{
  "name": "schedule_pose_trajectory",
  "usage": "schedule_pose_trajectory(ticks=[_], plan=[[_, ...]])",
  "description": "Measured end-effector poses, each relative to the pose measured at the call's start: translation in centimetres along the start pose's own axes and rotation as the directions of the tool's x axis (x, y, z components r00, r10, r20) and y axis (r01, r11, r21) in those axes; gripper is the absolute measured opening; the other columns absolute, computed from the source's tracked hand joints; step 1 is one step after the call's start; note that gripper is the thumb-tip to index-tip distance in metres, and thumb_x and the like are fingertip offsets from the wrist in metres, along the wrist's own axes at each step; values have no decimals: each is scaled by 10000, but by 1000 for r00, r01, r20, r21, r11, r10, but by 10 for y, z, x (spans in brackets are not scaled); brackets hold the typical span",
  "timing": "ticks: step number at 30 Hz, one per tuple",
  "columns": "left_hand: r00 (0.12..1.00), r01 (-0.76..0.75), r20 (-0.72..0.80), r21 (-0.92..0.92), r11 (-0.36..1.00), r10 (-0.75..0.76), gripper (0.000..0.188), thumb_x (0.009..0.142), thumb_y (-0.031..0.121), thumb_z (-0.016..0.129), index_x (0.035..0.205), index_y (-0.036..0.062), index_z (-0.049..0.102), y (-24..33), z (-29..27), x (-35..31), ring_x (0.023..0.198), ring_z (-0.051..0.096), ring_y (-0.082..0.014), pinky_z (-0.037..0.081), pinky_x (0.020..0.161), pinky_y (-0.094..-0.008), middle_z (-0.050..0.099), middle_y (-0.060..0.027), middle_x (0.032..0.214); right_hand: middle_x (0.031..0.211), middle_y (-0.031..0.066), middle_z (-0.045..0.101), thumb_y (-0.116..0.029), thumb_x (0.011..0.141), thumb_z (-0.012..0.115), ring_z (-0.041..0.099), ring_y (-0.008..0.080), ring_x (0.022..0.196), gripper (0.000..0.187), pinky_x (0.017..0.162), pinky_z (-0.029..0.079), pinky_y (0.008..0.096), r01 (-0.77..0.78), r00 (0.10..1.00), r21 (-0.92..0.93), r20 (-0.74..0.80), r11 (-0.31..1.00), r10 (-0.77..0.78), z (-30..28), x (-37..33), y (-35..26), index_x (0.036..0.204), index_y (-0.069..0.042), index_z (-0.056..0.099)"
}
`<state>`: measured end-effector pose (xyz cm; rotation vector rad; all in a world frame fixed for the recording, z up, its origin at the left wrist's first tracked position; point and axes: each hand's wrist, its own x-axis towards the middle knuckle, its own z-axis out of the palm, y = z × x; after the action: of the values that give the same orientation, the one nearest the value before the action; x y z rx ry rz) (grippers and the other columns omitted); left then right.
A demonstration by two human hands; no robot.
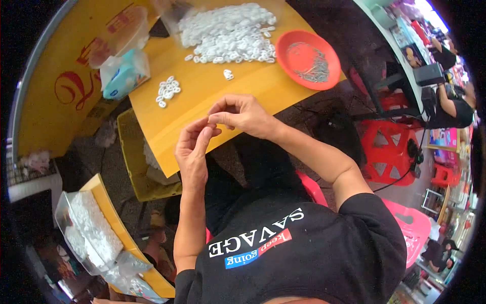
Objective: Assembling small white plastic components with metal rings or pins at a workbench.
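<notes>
My left hand point(192, 152) and my right hand point(246, 117) meet over the near edge of the yellow table point(202, 99). Thumb and fingers are pinched together on both, and the fingertips almost touch. Whatever lies between them is too small or too hidden to make out. Just beyond my hands lie a few white oval plastic pieces with holes point(228, 75). A loose cluster of the same pieces point(168, 90) sits to the left. Farther back is a large heap of white pieces point(228, 35). A red round plate point(291, 68) on the right holds many thin metal pins point(319, 68).
A blue tissue pack point(124, 76) stands at the table's left edge. Below it is a yellow crate point(132, 167). Bags of white pieces point(91, 228) rest on a side board at lower left. Red stools point(387, 152) stand right. Other people work in the right background.
</notes>
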<state>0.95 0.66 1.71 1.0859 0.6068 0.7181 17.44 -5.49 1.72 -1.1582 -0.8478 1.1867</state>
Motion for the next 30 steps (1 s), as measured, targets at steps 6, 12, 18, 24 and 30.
schedule_pose_trajectory(ticks=[6,12,18,24,30], plan=[[995,-60,-84,30,998,62,190,918,55,624,1093,-17,605,-14,17,0,869,593,-130,484,812,-255,642,-65,978,828,13,642,-147,911,657,569,56,706,158,579,454,201,31,994,128,-105,991,-18,4,-16,3,983,-7,649],[992,-64,-107,7,998,65,127,933,82,613,1037,10,617,-20,27,8,834,579,-112,481,792,-249,636,-46,954,813,6,640,-142,910,657,561,51,697,158,586,447,197,-10,989,119,-142,993,27,-7,-25,-3,980,-1,667],[989,-127,-61,133,983,136,106,944,74,584,1018,-2,588,-21,13,27,823,624,-145,497,803,-266,646,-80,950,860,88,688,-199,847,675,653,168,775,196,704,511,296,70,894,-798,-215,598,-392,-124,-30,-58,949,-33,701],[995,-71,-62,158,985,82,111,948,77,577,1028,-1,575,-32,6,31,826,628,-152,503,797,-270,648,-89,952,917,125,703,-270,832,631,682,283,854,243,781,533,388,-278,905,-940,-326,200,-273,-229,-40,-80,953,-74,709],[997,-67,-28,138,988,72,105,948,66,574,1030,0,581,-30,5,31,826,636,-152,525,781,-269,654,-99,958,909,125,699,-253,824,633,671,309,850,211,781,527,414,-328,931,-944,-330,42,-157,-220,-35,-77,925,-85,711]])
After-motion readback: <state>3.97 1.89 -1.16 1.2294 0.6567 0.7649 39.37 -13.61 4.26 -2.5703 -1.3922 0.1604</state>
